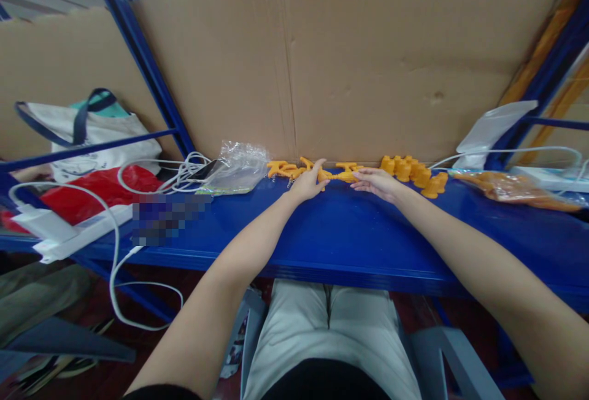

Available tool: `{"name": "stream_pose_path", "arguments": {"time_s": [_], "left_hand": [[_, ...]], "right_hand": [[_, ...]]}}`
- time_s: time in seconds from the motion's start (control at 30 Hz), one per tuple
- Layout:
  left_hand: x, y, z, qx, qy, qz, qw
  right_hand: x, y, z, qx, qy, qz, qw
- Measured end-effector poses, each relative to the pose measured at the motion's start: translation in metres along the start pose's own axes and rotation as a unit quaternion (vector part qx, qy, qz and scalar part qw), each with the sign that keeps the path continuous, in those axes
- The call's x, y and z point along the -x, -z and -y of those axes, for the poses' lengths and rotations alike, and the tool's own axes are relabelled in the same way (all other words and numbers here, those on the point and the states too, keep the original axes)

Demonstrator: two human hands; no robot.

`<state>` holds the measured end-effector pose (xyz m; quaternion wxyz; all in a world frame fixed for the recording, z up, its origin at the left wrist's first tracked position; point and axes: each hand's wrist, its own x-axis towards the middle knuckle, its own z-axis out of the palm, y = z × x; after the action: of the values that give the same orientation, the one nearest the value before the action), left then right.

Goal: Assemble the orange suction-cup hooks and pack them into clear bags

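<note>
Several small orange plastic parts (340, 172) lie in a row at the back of the blue shelf (350, 240), against the cardboard wall. My left hand (307, 183) rests on the shelf with its fingers reaching onto the flat, pronged pieces (281, 169). My right hand (375, 181) lies palm down, fingers stretched toward the same row from the right. Both hands touch the middle pieces; I cannot tell whether either one grips a piece. A cluster of chunkier orange parts (414, 173) stands just right of my right hand.
A crumpled clear plastic bag (237, 167) and white cables (179, 174) lie left of the parts. Further left are a red bag (92, 190), a white tote (92, 136) and a white power strip (59, 231). A bag of orange parts (510, 188) lies right. Blue uprights frame the cardboard (368, 62).
</note>
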<state>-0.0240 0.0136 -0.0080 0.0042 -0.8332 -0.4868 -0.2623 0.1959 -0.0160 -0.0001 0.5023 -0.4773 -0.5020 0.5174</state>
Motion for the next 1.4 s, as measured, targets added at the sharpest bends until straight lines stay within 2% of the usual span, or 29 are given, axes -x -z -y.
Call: {"name": "stream_pose_path", "arguments": {"time_s": [0.1,0.2,0.33,0.47,0.57,0.67,0.83,0.93,1.23,1.4], "left_hand": [[0.000,-0.001,-0.001,0.011,0.013,0.003,1.000],[-0.001,-0.002,0.003,0.002,0.006,0.001,1.000],[-0.004,-0.004,0.013,-0.048,0.008,0.005,0.999],[-0.004,-0.007,0.018,-0.076,0.042,0.050,0.995],[-0.005,-0.008,0.018,-0.090,0.042,0.094,0.991],[-0.006,-0.009,0.018,-0.101,0.035,0.121,0.987],[-0.007,-0.010,0.020,-0.086,0.023,0.118,0.989],[-0.007,-0.011,0.020,-0.095,0.024,0.121,0.988],[-0.009,-0.015,0.024,-0.094,0.017,0.116,0.989],[-0.009,-0.013,0.022,-0.117,0.022,0.130,0.984]], "right_hand": [[-0.004,0.003,0.001,-0.009,0.036,-0.028,0.999],[-0.011,0.009,0.000,-0.004,0.079,-0.082,0.994],[-0.022,0.020,-0.004,0.091,0.189,-0.161,0.964],[-0.024,0.032,-0.006,0.256,0.282,-0.203,0.902],[-0.017,0.035,-0.006,0.399,0.319,-0.201,0.836],[-0.010,0.032,-0.007,0.518,0.298,-0.194,0.778],[-0.009,0.026,-0.012,0.629,0.231,-0.192,0.717],[-0.010,0.024,-0.015,0.651,0.224,-0.177,0.703],[-0.013,0.023,-0.017,0.646,0.219,-0.164,0.713],[-0.012,0.024,-0.016,0.679,0.169,-0.137,0.701]]}}
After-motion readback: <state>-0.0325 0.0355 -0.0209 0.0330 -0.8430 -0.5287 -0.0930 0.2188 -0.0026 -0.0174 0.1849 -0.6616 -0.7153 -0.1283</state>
